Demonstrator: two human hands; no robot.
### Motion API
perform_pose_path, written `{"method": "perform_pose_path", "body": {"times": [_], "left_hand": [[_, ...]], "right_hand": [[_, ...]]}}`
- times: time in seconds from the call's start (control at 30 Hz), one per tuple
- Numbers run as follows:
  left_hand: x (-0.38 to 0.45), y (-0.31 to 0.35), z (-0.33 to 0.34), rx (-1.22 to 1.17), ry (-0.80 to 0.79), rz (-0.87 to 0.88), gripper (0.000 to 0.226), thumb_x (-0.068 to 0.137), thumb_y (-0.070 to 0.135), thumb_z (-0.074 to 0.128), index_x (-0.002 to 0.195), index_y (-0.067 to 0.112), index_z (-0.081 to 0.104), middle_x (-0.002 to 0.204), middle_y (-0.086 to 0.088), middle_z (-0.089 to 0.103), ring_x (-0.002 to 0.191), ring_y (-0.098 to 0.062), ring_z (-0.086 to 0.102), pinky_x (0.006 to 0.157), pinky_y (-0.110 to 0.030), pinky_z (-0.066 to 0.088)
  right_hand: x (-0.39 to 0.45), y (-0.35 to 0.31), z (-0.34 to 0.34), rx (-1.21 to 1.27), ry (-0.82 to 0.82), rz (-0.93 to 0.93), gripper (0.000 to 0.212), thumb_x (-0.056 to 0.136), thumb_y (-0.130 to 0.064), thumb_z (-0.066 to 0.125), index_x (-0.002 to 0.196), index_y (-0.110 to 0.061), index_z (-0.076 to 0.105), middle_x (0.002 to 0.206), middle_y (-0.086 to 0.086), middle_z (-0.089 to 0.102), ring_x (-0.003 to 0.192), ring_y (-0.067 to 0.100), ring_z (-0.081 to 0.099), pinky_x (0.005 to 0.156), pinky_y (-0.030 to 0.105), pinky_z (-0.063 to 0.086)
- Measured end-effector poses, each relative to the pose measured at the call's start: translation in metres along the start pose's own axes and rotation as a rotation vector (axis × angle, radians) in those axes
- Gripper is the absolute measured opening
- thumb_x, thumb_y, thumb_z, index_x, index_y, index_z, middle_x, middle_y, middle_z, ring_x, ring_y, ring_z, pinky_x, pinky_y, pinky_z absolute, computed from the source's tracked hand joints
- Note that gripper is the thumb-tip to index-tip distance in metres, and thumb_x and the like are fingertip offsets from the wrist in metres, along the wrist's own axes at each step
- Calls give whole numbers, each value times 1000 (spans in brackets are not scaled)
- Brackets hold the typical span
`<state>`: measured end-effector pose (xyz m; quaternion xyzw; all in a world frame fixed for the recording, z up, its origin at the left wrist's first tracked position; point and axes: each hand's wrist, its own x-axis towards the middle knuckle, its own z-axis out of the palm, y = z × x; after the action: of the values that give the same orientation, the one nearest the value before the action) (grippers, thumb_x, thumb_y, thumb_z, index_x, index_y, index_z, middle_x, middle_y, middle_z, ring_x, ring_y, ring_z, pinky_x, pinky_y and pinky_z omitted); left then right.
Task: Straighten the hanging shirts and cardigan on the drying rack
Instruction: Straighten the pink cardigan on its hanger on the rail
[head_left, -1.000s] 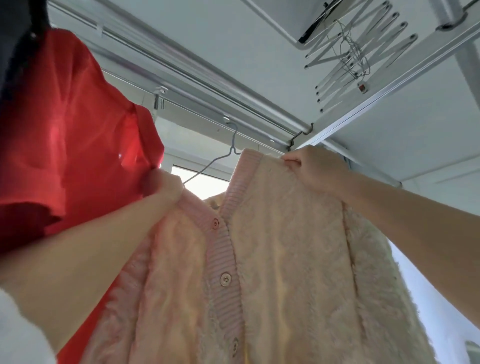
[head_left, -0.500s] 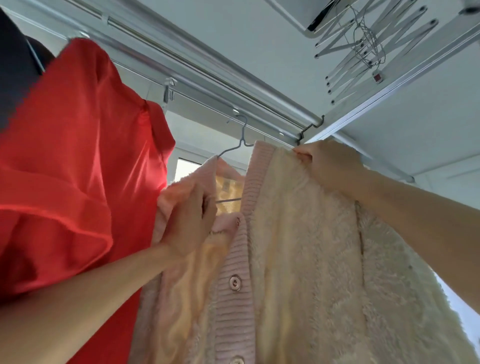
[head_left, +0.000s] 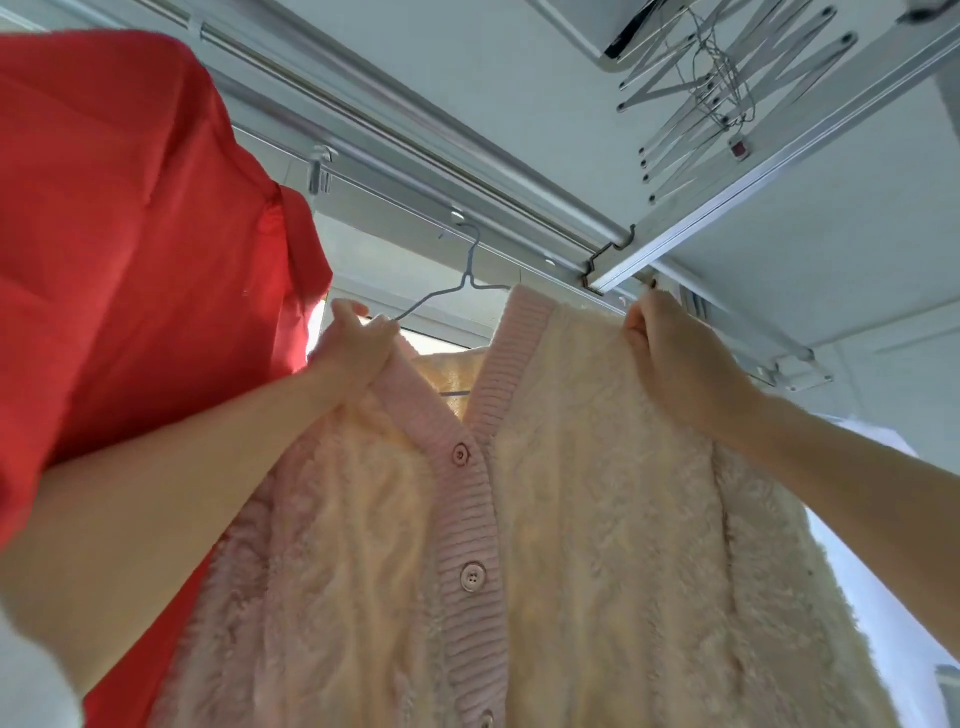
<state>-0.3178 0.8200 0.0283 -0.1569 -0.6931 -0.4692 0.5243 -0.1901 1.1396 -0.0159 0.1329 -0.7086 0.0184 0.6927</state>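
A fluffy pale pink cardigan (head_left: 582, 519) with a ribbed button band hangs from a thin wire hanger (head_left: 457, 291) hooked on the drying rack rail (head_left: 415, 202) overhead. My left hand (head_left: 358, 348) grips the cardigan's left shoulder at the collar, right by the hanger's arm. My right hand (head_left: 675, 364) pinches the top of its right shoulder. The buttons below the neckline are fastened. A red shirt (head_left: 135, 249) hangs just to the left, touching my left forearm.
The rack's metal rails (head_left: 675, 244) run diagonally under a white ceiling. A folding scissor mechanism with cords (head_left: 711, 88) sits at the top right. A bright window (head_left: 878, 597) shows behind the cardigan.
My left hand left the cardigan's front and rose to the left shoulder, which now lies spread over the hanger. My right hand kept its hold on the right shoulder.
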Motion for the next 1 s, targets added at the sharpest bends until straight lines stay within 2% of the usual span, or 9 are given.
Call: {"method": "perform_pose_path", "body": {"times": [0.1, 0.27, 0.33, 0.4, 0.5, 0.57, 0.73, 0.9, 1.0], "left_hand": [[5, 0, -2, 67, -52, 22, 58, 85, 49, 47, 111, 0, 63, 101, -17, 67, 97, -33, 64, 81, -38, 50], [1, 7, -3, 148, -84, 75, 41, 97, 31, 37, 109, 2, 63, 115, -21, 65, 107, -38, 61, 85, -38, 46], [1, 6, -4, 154, -67, 108, 26, 98, 30, 38, 97, 12, 57, 107, -15, 64, 102, -35, 60, 87, -40, 47], [2, 5, -2, 135, -54, 122, 20, 98, 28, 42, 87, 15, 52, 97, -10, 61, 96, -32, 58, 83, -38, 46], [-1, 4, 2, 92, -6, 141, 22, 97, 26, 49, 95, 6, 60, 92, -7, 61, 87, -28, 55, 73, -32, 39], [-1, 0, 2, 72, 31, 147, 24, 96, 27, 53, 99, 6, 63, 93, -6, 64, 86, -26, 56, 72, -29, 37], [4, -2, 0, 161, 81, 179, 18, 92, 32, 65, 84, 16, 61, 97, -9, 70, 94, -31, 63, 75, -30, 42], [-1, 5, -1, 111, 227, 183, 15, 87, 22, 70, 79, 10, 69, 83, -4, 68, 80, -23, 60, 68, -27, 36], [-12, -4, 3, 32, 275, 194, 14, 88, 19, 67, 87, 5, 72, 87, -7, 72, 85, -25, 64, 69, -28, 39]], "right_hand": [[-10, 1, -3, -18, 64, -31, 11, 100, -19, 41, 91, -13, 44, 84, 4, 52, 68, 33, 56, 66, 47, 50], [-15, -1, 0, -168, 97, -19, 20, 98, -12, 45, 112, -7, 59, 106, 16, 55, 81, 40, 60, 72, 44, 48], [-8, -5, 1, -294, 75, -15, 20, 92, -12, 49, 103, -10, 65, 101, 14, 56, 83, 36, 58, 79, 42, 43], [8, -18, 2, -247, 44, 30, 24, 91, -22, 46, 108, -12, 61, 105, 12, 59, 89, 31, 57, 83, 40, 40], [35, -40, 9, -148, -136, 38, 42, 98, -45, 35, 130, -22, 50, 112, 8, 64, 99, 29, 62, 81, 39, 45], [46, -44, 11, -138, -168, 12, 39, 99, -48, 36, 120, -26, 61, 99, 2, 69, 93, 26, 65, 77, 37, 47], [51, -30, 12, -29, -63, 13, 21, 97, -22, 50, 98, -13, 70, 79, 1, 63, 81, 26, 64, 66, 30, 41], [43, -34, 26, -98, 85, -63, 26, 100, -24, 43, 100, -8, 63, 97, 6, 65, 79, 26, 59, 68, 34, 42], [33, -32, 25, -127, 71, -144, 27, 103, -23, 39, 101, -6, 60, 100, 8, 59, 77, 32, 61, 71, 45, 51]]}}
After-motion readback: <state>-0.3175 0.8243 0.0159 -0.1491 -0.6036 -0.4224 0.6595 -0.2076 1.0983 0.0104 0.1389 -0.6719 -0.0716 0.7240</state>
